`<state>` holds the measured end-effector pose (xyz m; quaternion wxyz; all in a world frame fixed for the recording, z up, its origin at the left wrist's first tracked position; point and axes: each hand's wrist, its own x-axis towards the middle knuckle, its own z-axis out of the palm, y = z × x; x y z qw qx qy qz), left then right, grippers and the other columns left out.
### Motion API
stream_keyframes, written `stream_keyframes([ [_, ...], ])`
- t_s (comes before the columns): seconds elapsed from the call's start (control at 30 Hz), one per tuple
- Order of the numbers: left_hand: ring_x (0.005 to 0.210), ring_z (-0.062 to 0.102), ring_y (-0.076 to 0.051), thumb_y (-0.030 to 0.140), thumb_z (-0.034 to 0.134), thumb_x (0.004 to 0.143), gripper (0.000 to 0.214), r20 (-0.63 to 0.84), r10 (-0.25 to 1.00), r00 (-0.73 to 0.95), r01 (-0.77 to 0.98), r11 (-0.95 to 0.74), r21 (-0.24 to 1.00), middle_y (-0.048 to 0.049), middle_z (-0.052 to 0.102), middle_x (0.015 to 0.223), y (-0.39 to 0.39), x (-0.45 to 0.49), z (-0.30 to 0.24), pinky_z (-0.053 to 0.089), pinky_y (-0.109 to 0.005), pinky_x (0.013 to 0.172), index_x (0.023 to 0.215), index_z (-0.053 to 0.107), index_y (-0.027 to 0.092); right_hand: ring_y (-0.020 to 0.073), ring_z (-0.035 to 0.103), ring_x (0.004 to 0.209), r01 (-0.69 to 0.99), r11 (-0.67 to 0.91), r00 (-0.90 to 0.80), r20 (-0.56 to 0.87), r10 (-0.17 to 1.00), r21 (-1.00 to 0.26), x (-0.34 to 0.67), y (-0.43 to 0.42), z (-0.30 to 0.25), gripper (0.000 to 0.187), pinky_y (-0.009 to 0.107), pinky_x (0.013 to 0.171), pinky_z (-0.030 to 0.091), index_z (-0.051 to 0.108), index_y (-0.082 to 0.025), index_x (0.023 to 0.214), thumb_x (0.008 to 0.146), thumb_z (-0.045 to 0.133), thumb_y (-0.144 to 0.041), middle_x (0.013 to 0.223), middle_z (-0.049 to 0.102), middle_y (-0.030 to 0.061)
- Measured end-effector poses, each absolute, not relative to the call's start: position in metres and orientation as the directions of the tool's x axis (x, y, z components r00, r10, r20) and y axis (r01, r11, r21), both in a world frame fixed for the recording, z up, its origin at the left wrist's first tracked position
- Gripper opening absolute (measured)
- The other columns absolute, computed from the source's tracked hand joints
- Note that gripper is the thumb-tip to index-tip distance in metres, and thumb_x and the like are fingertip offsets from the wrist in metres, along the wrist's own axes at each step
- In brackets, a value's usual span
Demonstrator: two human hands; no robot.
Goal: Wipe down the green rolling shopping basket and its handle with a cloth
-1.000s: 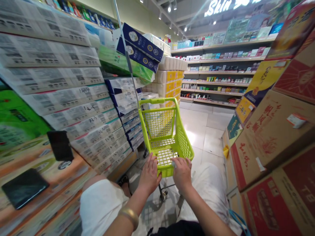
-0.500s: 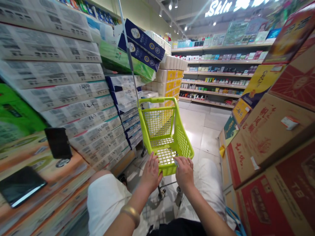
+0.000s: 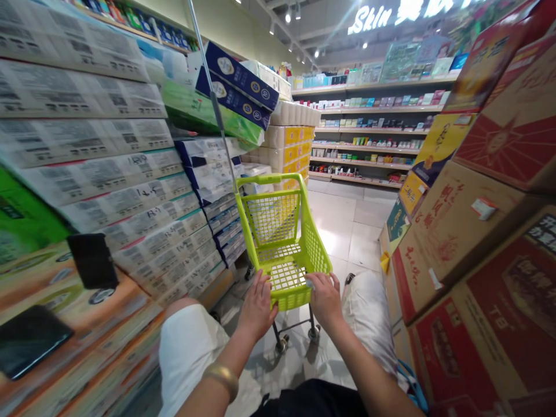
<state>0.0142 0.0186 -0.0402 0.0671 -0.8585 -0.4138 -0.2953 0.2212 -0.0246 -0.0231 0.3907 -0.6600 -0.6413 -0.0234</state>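
Shop aisle, seen from my remote station through the head camera: pale floor (image 3: 362, 240) underfoot, goods shelving (image 3: 391, 84) far off at one o'clock, white-wrapped packs (image 3: 147, 191) stacked at ten o'clock, and a brown carton (image 3: 469, 220) among others at two o'clock. At nine o'clock, a dark phone (image 3: 92, 260) and a dark flat device (image 3: 35, 341) lie on orange-wrapped packs (image 3: 130, 301).

Progress, in my judgement: contact is made, with both hands at the near rim of the green cart (image 3: 316, 252); release is not yet done. What handling remains beyond that I cannot judge from this view.

The left hand (image 3: 259, 304) holds the rim at the basket's seven o'clock, fingers close together on top, thumb low against the near wall. The right hand (image 3: 326, 296) holds it at five o'clock, fingers bent over the edge; I cannot tell how firmly, nor what the small pale patch by its fingertips is.

The cart stands upright at my twelve o'clock, between the wearer's knees: bright yellow-green lattice plastic, with a raised far panel (image 3: 278, 214), dark legs and casters (image 3: 282, 346). A thin pole (image 3: 216, 110) rises, leaning outward, from its eleven o'clock corner.
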Motion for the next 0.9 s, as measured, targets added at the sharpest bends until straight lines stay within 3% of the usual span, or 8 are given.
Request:
stream_keyframes([
  [0.13, 0.142, 0.027, -0.032, 0.017, 0.054, 0.073, 0.038, 0.57, 0.672, 0.473, 0.751, -0.646, 0.139, -0.0147, 0.05, 0.128, 0.019, 0.019, -0.041, 0.043, -0.051, 0.108, 0.111, 0.046, 0.016, 0.0174, 0.057, 0.104, 0.861, 0.058, 0.253, 0.525, 0.813, -0.505, 0.218, -0.021, -0.021, 0.046, 0.036, 0.109, 0.02, 0.067, -0.023, 0.101, 0.073, 0.043, 0.004, 0.103, 0.069, 0.0029],
  [0.3, 0.141, 0.028, -0.034, 0.019, 0.054, 0.076, 0.034, 0.582, 0.654, 0.484, 0.742, -0.659, 0.123, -0.0152, 0.051, 0.126, 0.019, 0.015, -0.04, 0.043, -0.054, 0.107, 0.109, 0.046, 0.017, 0.0174, 0.057, 0.099, 0.857, 0.191, 0.134, 0.565, 0.814, -0.478, 0.17, -0.023, -0.025, 0.043, 0.033, 0.104, 0.026, 0.066, -0.023, 0.104, 0.076, 0.046, 0.002, 0.101, 0.068, 0.0032],
  [0.43, 0.141, 0.029, -0.033, 0.019, 0.053, 0.077, 0.033, 0.581, 0.637, 0.507, 0.732, -0.674, 0.101, -0.0142, 0.05, 0.128, 0.019, 0.005, -0.04, 0.045, -0.053, 0.107, 0.11, 0.046, 0.018, 0.0162, 0.058, 0.099, 0.86, 0.239, 0.072, 0.57, 0.818, -0.451, 0.165, -0.028, -0.025, 0.044, 0.035, 0.106, 0.023, 0.065, -0.026, 0.107, 0.078, 0.046, 0.001, 0.101, 0.069, 0.0011],
  [0.63, 0.142, 0.027, -0.032, 0.019, 0.055, 0.075, 0.033, 0.583, 0.634, 0.508, 0.724, -0.681, 0.11, -0.0141, 0.05, 0.128, 0.02, -0.001, -0.042, 0.044, -0.053, 0.108, 0.107, 0.047, 0.017, 0.0165, 0.058, 0.102, 0.867, 0.194, 0.123, 0.575, 0.809, -0.459, 0.197, -0.029, -0.025, 0.044, 0.037, 0.108, 0.019, 0.065, -0.025, 0.106, 0.077, 0.045, 0.003, 0.102, 0.069, 0.0014],
  [0.9, 0.14, 0.03, -0.034, 0.02, 0.055, 0.076, 0.03, 0.561, 0.645, 0.519, 0.739, -0.668, 0.085, -0.0146, 0.049, 0.128, 0.021, -0.004, -0.039, 0.044, -0.051, 0.107, 0.105, 0.045, 0.016, 0.0161, 0.058, 0.099, 0.865, 0.21, 0.111, 0.584, 0.804, -0.455, 0.193, -0.026, -0.028, 0.044, 0.034, 0.106, 0.021, 0.066, -0.024, 0.103, 0.075, 0.046, 0.004, 0.099, 0.07, 0.0011],
])
